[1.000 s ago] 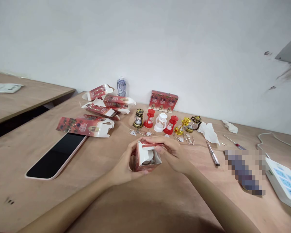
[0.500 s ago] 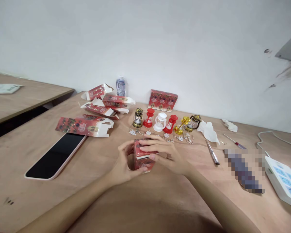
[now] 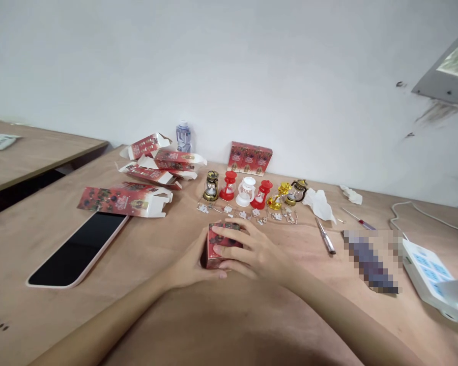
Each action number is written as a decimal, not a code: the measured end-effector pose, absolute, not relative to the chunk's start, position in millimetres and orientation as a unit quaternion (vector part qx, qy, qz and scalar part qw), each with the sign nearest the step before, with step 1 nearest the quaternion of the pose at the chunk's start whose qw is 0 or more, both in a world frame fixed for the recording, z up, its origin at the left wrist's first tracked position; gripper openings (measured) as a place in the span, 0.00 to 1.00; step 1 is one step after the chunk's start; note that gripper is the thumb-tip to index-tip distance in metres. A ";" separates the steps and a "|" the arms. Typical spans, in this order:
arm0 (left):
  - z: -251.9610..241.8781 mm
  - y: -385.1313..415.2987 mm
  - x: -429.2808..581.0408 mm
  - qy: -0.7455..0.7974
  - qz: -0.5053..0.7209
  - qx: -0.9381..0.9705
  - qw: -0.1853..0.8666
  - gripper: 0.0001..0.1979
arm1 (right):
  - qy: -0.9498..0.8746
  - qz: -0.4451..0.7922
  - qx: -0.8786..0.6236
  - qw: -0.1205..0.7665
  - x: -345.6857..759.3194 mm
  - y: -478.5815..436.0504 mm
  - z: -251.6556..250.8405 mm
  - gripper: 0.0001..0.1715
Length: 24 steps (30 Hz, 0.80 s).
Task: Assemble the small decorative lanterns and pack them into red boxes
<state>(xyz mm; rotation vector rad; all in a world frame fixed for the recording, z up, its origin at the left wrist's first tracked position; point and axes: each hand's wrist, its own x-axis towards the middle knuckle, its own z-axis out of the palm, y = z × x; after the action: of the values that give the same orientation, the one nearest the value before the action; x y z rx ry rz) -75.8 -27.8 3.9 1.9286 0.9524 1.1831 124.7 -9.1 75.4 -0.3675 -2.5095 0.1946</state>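
A small red printed cardboard box (image 3: 224, 242) is held upright between both hands, above the near middle of the table. My left hand (image 3: 188, 267) is wrapped around its left side, the thumb low at the front. Spread over the top and near side, the fingers of my right hand (image 3: 258, 251) press on the box and cover much of it. Whatever is inside the box is hidden. Beyond the hands stands a row of small lanterns, among them a white one (image 3: 246, 191), a red one (image 3: 261, 194) and a gold one (image 3: 279, 196). Small metal parts (image 3: 243, 215) lie before them.
Opened red cartons (image 3: 124, 199) and a phone (image 3: 78, 249) lie left. A bottle (image 3: 183, 136) and several red boxes (image 3: 249, 158) stand by the wall. Rightward are crumpled tissue (image 3: 319, 204), screwdrivers (image 3: 325, 238), a blurred-out object (image 3: 370, 262) and a power strip (image 3: 423, 269).
My right hand's fingers have come down lower over the box's near side. The white gap below its top edge no longer shows. The camera view has shifted slightly right.
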 end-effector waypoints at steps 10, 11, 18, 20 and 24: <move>-0.5 -19.2 -81.5 0.386 0.195 0.885 0.172 0.24 | -0.778 0.105 -0.376 0.493 230.9 79.4 201.3 0.50; -0.4 -18.9 -80.5 0.385 0.189 0.888 0.164 0.23 | -0.766 0.073 -0.396 0.501 240.6 98.3 207.9 0.51; -0.9 -18.1 -79.9 0.379 0.185 0.896 0.141 0.23 | -0.736 -0.034 -0.601 0.310 270.5 230.4 162.6 0.48; -0.6 -18.4 -80.5 0.373 0.195 0.896 0.142 0.23 | -0.694 -0.014 -0.670 0.264 266.7 254.4 141.9 0.51; 0.5 -19.0 -80.9 0.372 0.200 0.894 0.147 0.23 | -0.663 0.033 -0.707 0.245 249.0 282.4 108.4 0.45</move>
<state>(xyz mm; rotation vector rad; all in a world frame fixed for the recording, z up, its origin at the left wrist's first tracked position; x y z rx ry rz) -80.9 -19.0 0.5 2.5737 1.0702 0.5744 249.0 282.4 108.4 -1.9297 -1.8097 0.0913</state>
